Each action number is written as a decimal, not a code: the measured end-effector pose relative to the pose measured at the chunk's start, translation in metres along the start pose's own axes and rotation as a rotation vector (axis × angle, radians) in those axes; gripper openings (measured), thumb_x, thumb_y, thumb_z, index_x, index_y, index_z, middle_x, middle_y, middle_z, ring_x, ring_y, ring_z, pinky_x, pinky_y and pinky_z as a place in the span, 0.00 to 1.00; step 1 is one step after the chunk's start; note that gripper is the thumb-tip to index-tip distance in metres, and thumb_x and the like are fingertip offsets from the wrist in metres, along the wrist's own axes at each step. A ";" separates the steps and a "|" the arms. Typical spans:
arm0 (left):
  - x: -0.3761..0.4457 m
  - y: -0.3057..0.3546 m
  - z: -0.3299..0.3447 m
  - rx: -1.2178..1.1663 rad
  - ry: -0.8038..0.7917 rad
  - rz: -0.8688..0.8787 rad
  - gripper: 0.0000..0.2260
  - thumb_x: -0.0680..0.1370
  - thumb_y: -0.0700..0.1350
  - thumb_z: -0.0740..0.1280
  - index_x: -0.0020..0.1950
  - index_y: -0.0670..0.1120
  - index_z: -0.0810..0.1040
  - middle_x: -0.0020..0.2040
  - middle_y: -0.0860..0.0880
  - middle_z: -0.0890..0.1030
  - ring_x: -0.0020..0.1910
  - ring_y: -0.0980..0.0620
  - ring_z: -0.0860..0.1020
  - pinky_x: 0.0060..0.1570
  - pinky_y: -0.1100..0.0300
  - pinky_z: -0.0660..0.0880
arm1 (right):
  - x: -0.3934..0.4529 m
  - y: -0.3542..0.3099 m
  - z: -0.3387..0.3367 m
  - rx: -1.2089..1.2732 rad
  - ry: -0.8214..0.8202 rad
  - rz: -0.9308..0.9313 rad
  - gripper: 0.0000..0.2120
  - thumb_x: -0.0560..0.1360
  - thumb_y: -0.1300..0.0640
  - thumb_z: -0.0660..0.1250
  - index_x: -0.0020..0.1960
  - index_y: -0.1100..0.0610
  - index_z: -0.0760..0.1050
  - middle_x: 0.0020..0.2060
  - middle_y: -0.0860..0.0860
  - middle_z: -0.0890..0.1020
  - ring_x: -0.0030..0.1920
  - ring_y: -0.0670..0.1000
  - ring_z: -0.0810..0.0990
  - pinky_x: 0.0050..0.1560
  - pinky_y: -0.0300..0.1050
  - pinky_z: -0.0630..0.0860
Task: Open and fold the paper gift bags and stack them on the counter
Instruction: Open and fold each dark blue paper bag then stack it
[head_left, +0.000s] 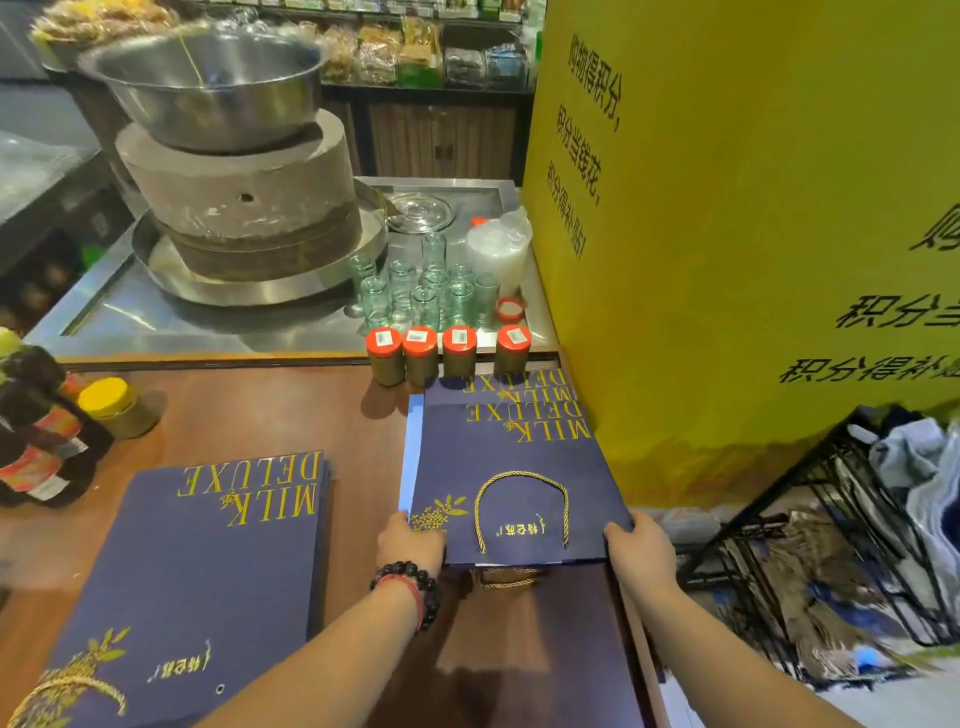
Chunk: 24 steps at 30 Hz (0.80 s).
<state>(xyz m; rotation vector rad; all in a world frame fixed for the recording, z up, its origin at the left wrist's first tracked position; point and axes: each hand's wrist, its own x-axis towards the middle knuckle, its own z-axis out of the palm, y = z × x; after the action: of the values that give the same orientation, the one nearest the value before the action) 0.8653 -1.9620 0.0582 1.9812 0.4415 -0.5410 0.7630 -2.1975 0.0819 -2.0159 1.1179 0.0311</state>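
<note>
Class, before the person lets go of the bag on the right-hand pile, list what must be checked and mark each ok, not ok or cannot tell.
1. Left hand grips top bag: ok.
2. Right hand grips its other corner: ok.
3. Bag lies flat: ok.
4. Edges square with pile beneath: not ok, lower bag shows offset.
5. Gold handle lies flat on the bag: ok.
6. Red-lidded jars safely apart from the pile: cannot tell.

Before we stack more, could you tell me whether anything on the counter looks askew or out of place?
Only slightly: the top gift bag, held at its near corners by the left hand and right hand, sits skewed on the bags beneath, whose pale edge shows at left.
</note>
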 end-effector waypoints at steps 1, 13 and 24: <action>0.004 0.001 0.005 0.035 0.014 0.008 0.10 0.68 0.46 0.67 0.47 0.48 0.73 0.50 0.45 0.80 0.46 0.42 0.78 0.51 0.54 0.75 | 0.008 0.000 0.001 -0.016 0.009 -0.001 0.04 0.76 0.61 0.61 0.48 0.56 0.75 0.44 0.57 0.80 0.46 0.61 0.77 0.42 0.49 0.70; 0.035 0.013 0.047 0.453 0.063 0.183 0.13 0.72 0.39 0.60 0.57 0.48 0.71 0.53 0.48 0.76 0.61 0.42 0.70 0.57 0.56 0.63 | 0.086 0.014 0.029 -0.176 0.165 -0.045 0.12 0.77 0.58 0.65 0.56 0.65 0.76 0.50 0.68 0.77 0.53 0.68 0.75 0.52 0.56 0.70; 0.039 0.014 0.056 0.529 0.058 0.048 0.13 0.75 0.46 0.60 0.59 0.54 0.68 0.63 0.51 0.69 0.63 0.45 0.66 0.59 0.51 0.65 | 0.106 0.019 0.037 -0.157 0.090 -0.156 0.15 0.76 0.59 0.63 0.61 0.61 0.75 0.54 0.65 0.77 0.56 0.65 0.73 0.55 0.56 0.70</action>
<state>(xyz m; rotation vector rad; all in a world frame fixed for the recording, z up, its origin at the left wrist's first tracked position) 0.8945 -2.0150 0.0247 2.5118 0.3038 -0.6158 0.8263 -2.2522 0.0044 -2.2594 1.0374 -0.0534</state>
